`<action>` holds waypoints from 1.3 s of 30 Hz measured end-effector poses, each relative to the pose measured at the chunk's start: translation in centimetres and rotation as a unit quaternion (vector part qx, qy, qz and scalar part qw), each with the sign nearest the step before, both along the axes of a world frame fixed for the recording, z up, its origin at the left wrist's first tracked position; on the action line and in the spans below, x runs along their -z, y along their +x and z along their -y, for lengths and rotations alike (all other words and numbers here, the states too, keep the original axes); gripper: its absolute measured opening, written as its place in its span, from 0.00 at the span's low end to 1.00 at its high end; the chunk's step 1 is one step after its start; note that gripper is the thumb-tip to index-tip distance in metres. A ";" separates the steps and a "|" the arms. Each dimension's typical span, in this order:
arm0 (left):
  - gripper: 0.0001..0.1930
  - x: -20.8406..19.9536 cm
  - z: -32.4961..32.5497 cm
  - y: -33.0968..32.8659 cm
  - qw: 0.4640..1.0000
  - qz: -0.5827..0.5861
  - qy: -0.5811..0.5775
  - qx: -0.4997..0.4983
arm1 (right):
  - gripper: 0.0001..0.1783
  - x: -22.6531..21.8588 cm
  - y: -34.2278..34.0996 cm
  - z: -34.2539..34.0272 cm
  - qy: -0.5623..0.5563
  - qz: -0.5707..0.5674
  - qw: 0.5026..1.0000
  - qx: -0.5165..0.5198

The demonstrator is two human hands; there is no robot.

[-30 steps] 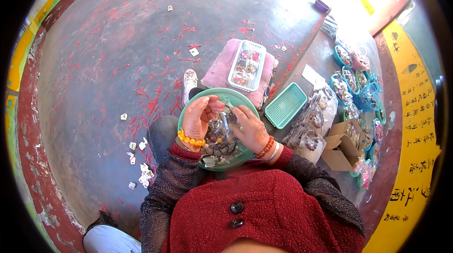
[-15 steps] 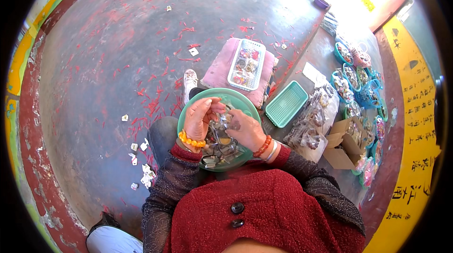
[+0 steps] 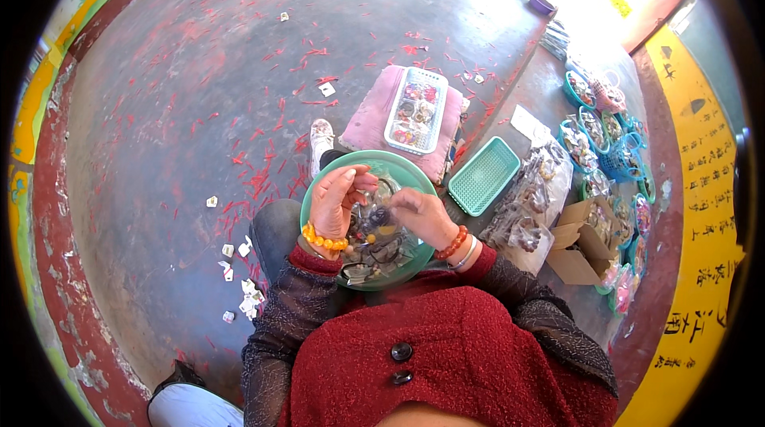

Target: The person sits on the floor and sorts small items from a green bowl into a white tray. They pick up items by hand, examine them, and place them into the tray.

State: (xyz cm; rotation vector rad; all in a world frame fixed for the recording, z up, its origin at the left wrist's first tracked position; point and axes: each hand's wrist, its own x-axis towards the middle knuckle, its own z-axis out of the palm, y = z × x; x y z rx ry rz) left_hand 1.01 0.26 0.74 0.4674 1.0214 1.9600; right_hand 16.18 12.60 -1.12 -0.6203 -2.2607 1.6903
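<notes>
A green basin [image 3: 317, 169] rests at my lap, with clear plastic bags and dark beaded bracelets [image 3: 374, 248] inside. Over its left side is my left hand [image 3: 333, 202], fingers curled in toward the thumb; whatever they pinch is too small to make out. My right hand [image 3: 426, 218] is at the basin's right side, its thumb and fingertips drawn together above the shiny bags. Glare from the plastic hides what lies between those fingertips. An amber bead bracelet circles my left wrist; red beads and a pale bangle are on my right.
Beyond the basin, a pink cushion [image 3: 366, 112] bears a white basket [image 3: 390, 139] of small bagged items. To the right are a green basket [image 3: 484, 176], bagged bracelets [image 3: 530, 204], an open carton [image 3: 574, 266] and several filled baskets. Red scraps and white tags [image 3: 251, 295] litter the floor.
My right hand has shifted slightly right, away from the left hand, uncovering more of the basin's contents. My left hand stays nearly in place.
</notes>
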 end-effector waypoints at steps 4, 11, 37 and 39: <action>0.14 0.0 0.0 0.0 1.000 0.001 0.010 -0.002 | 0.07 -3.5 -0.1 0.4 0.045 0.092 0.994 0.037; 0.15 -0.2 0.0 0.1 1.000 -0.003 -0.001 -0.003 | 0.11 -3.6 0.6 -1.1 -0.100 0.048 0.994 0.022; 0.12 0.9 -0.3 1.0 0.998 -0.002 -0.062 -0.006 | 0.07 -3.0 -0.1 -0.4 -0.181 0.009 0.983 -0.041; 0.12 0.7 -0.3 1.2 0.998 -0.005 -0.053 -0.016 | 0.07 -2.8 -0.2 -0.4 -0.189 0.001 0.981 -0.041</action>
